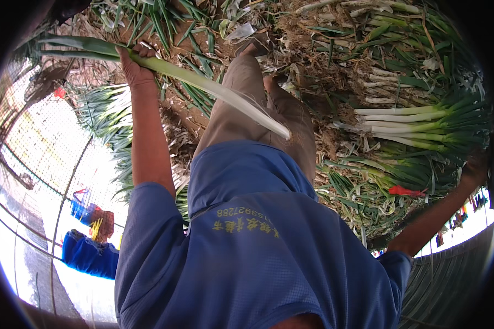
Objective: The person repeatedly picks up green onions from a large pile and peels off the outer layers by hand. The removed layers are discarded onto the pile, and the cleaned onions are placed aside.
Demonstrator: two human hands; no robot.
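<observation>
My left hand (138, 70), raised at the upper left, grips a long Welsh onion (222, 92) near its green leaves. The onion slants down across my legs, its white root end with fine roots lying over my lap. My right arm stretches out to the far right. At the dark rim my right hand (475, 164) is blurred and dim, close to the green tops of a stack of clean white-stemmed onions (411, 123); its fingers cannot be made out.
Unpeeled onions with dry roots (383, 78) lie on the right. More onions with white stems (111, 107) are piled on the left. Loose green leaves (199, 45) litter the soil ahead. A red strip (405, 190) lies at right; a mesh wall (41, 123) stands at left.
</observation>
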